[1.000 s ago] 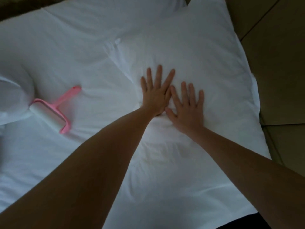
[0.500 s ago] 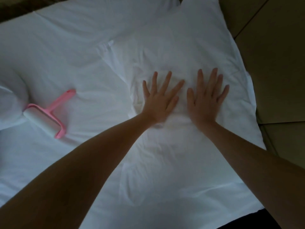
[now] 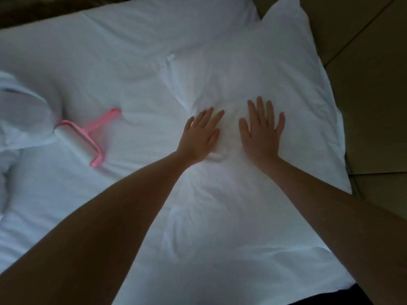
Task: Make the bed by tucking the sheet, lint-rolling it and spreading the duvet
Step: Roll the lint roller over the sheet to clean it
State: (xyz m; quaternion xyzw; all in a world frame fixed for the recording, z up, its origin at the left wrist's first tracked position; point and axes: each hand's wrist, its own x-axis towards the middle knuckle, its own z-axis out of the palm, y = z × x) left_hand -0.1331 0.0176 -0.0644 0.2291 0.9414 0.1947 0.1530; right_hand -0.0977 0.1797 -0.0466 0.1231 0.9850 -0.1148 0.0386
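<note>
The left hand (image 3: 201,137) and the right hand (image 3: 262,130) press flat, side by side but apart, on the plump white fabric pillow (image 3: 275,69) at the right side of the bed. Each grip is apart, fingers straight, holding nothing. The pink plastic lint roller with its white roll (image 3: 86,137) lies on the wrinkled white fabric sheet (image 3: 110,51) well to the left, beside a bunched heap of white bedding (image 3: 19,115) at the left edge.

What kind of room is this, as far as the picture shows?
Probably a bedroom: a white fabric bed sheet, a plump white square pillow on it, and a pink plastic lint roller lying on the sheet.
</note>
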